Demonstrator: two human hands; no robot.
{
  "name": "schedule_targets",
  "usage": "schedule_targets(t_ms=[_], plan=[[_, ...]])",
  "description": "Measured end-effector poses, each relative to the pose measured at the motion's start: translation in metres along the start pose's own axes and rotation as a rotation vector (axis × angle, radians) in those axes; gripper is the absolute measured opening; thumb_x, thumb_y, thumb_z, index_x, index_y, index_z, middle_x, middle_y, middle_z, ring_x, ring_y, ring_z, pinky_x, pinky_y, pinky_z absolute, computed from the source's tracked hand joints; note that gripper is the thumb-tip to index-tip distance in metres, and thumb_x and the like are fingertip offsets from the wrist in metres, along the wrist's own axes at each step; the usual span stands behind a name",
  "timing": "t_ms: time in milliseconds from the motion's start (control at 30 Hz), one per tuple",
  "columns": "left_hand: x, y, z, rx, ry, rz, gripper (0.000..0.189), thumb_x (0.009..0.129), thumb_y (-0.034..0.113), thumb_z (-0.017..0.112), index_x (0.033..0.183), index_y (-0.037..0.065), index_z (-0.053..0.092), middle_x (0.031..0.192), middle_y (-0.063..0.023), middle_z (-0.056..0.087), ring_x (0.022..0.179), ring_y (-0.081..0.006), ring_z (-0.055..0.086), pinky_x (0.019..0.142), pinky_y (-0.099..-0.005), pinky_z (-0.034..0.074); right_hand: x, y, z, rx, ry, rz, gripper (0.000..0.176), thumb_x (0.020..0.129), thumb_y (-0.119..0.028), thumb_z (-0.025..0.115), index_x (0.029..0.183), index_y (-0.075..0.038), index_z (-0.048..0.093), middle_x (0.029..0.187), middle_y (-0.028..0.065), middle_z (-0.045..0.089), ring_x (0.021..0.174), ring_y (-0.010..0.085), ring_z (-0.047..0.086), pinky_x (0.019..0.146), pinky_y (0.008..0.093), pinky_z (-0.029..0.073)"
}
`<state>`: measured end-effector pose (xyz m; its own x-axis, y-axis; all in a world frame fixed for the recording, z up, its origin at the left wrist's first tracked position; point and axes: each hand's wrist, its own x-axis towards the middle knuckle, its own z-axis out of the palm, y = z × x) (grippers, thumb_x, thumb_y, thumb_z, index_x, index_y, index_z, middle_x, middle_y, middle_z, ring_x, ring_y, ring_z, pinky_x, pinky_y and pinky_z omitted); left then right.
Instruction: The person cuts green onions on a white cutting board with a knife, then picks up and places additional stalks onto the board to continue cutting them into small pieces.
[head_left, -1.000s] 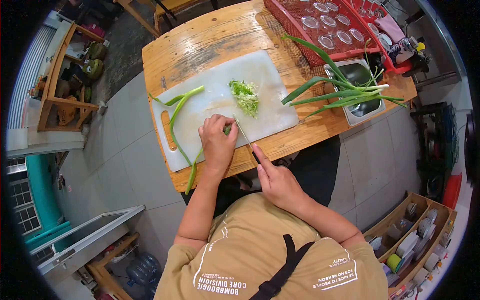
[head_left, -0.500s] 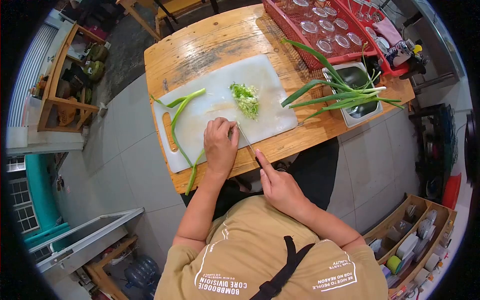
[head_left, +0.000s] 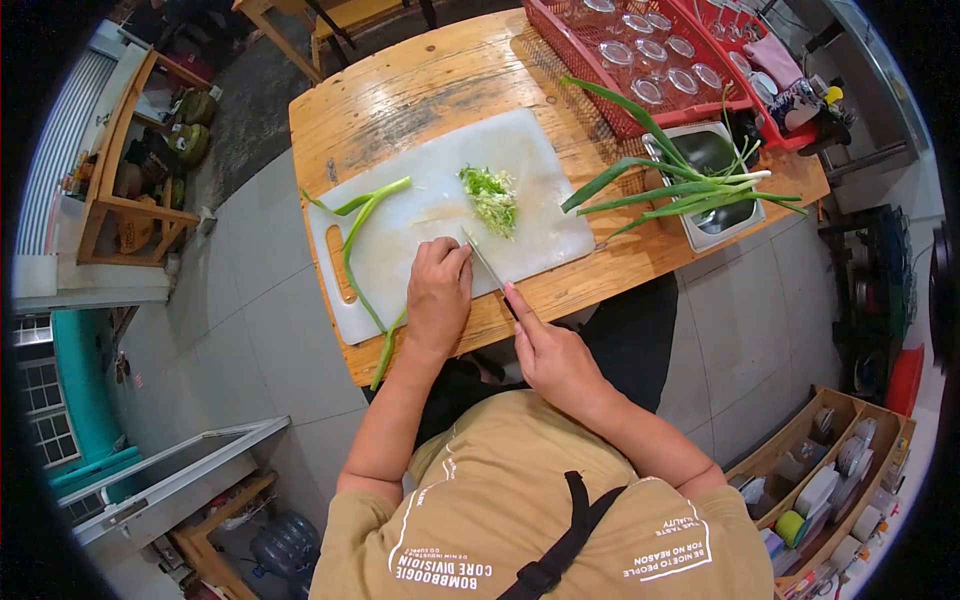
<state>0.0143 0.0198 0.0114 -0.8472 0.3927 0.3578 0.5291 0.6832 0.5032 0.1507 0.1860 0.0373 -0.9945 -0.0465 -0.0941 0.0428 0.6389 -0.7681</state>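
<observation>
My left hand (head_left: 438, 295) is closed with curled fingers over a green onion (head_left: 388, 350), whose leafy end comes out by the wrist and hangs past the board's edge. The part under my fingers is hidden. In my right hand (head_left: 560, 360) is a knife (head_left: 487, 262), its blade pointing up and away, right beside my left fingertips. Both are over a white cutting board (head_left: 545, 220). A pile of chopped green onion (head_left: 492, 203) lies just beyond the knife tip. Another green onion stalk (head_left: 365, 215) rests along the board's left side.
Whole green onions (head_left: 690, 188) lie across a metal container (head_left: 710, 240) on the right of the wooden table (head_left: 400, 90). Behind it, a red crate (head_left: 590, 85) holds several glasses. A wooden box (head_left: 740, 465) of containers stands at lower right.
The knife and my right hand have shifted slightly up and to the left, so the blade tip sits farther over the board. My left hand has barely moved.
</observation>
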Motion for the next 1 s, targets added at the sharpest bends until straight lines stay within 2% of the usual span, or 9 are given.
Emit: schedule_targets(t_ms=[200,267,367,500,567,600,800,867,1000], plan=[[-0.004,-0.001,0.005,-0.035,0.041,-0.002,0.01,0.097,-0.001,0.074,0.106,-0.004,0.078,0.105,-0.0156,0.07,0.101,-0.0356,0.065,0.092,-0.0456,0.055,-0.009,-0.007,-0.012,0.084,-0.062,0.063,0.067,0.111,-0.014,0.055,0.174,-0.009,0.031,0.086,0.0289,0.071,0.076,0.0484,0.071,0.072,0.0582,0.056],[-0.004,0.001,0.006,-0.018,0.052,-0.013,0.01,0.097,-0.001,0.074,0.105,-0.004,0.077,0.104,-0.0163,0.069,0.101,-0.0362,0.064,0.091,-0.0463,0.055,-0.013,-0.004,-0.009,0.161,0.04,0.022,0.064,0.113,-0.013,0.055,0.174,-0.013,0.035,0.069,0.0252,0.06,0.064,0.0432,0.064,0.066,0.0511,0.052],[-0.004,0.0,0.007,-0.01,0.06,0.002,0.01,0.096,-0.001,0.074,0.105,-0.004,0.077,0.104,-0.0163,0.067,0.1,-0.0365,0.064,0.09,-0.0469,0.054,-0.014,-0.012,-0.019,0.203,-0.072,0.078,0.066,0.113,-0.015,0.053,0.175,-0.01,0.03,0.085,0.0293,0.069,0.079,0.0485,0.071,0.075,0.0573,0.055],[-0.004,0.002,0.007,-0.004,0.051,0.001,0.01,0.096,-0.001,0.074,0.106,-0.004,0.076,0.103,-0.0163,0.067,0.099,-0.0365,0.063,0.09,-0.0471,0.054,-0.017,-0.011,-0.014,0.228,-0.104,0.095,0.067,0.113,-0.015,0.053,0.175,-0.011,0.029,0.085,0.0297,0.069,0.079,0.0491,0.07,0.075,0.0574,0.055],[-0.004,0.002,0.007,-0.007,0.056,-0.007,0.011,0.095,-0.002,0.074,0.106,-0.004,0.076,0.103,-0.0162,0.067,0.099,-0.0365,0.063,0.09,-0.0467,0.054,-0.017,-0.006,-0.008,0.225,-0.005,0.036,0.062,0.114,-0.013,0.053,0.174,-0.012,0.036,0.065,0.0221,0.054,0.057,0.0389,0.059,0.063,0.0477,0.049],[-0.004,0.002,0.007,-0.007,0.056,-0.008,0.011,0.095,-0.002,0.074,0.106,-0.004,0.076,0.103,-0.0162,0.067,0.099,-0.0365,0.063,0.09,-0.0467,0.054,-0.017,-0.005,-0.006,0.225,-0.006,0.036,0.062,0.114,-0.013,0.053,0.174,-0.012,0.036,0.065,0.0221,0.054,0.057,0.0389,0.059,0.063,0.0477,0.049],[-0.004,0.0,0.008,-0.031,0.056,-0.035,0.012,0.093,-0.003,0.074,0.105,-0.004,0.076,0.104,-0.0157,0.067,0.101,-0.0361,0.063,0.091,-0.0463,0.054,-0.013,-0.008,-0.006,0.215,-0.02,0.059,0.062,0.114,-0.013,0.053,0.173,-0.011,0.036,0.065,0.0234,0.056,0.057,0.0401,0.06,0.062,0.0487,0.049],[-0.004,0.001,0.007,-0.005,0.054,-0.038,0.012,0.092,-0.002,0.075,0.104,-0.003,0.077,0.103,-0.0151,0.067,0.101,-0.0359,0.064,0.09,-0.0461,0.054,-0.009,-0.011,-0.007,0.152,-0.111,0.117,0.066,0.113,-0.017,0.052,0.175,-0.01,0.029,0.081,0.0297,0.07,0.074,0.0488,0.07,0.072,0.0587,0.055],[-0.004,0.002,0.007,-0.006,0.066,-0.062,0.011,0.092,-0.001,0.076,0.103,-0.003,0.078,0.103,-0.0147,0.068,0.1,-0.0357,0.064,0.091,-0.046,0.054,-0.004,-0.013,-0.008,0.168,-0.104,0.122,0.067,0.113,-0.017,0.053,0.175,-0.009,0.029,0.078,0.0287,0.07,0.071,0.0481,0.07,0.071,0.0587,0.056]])
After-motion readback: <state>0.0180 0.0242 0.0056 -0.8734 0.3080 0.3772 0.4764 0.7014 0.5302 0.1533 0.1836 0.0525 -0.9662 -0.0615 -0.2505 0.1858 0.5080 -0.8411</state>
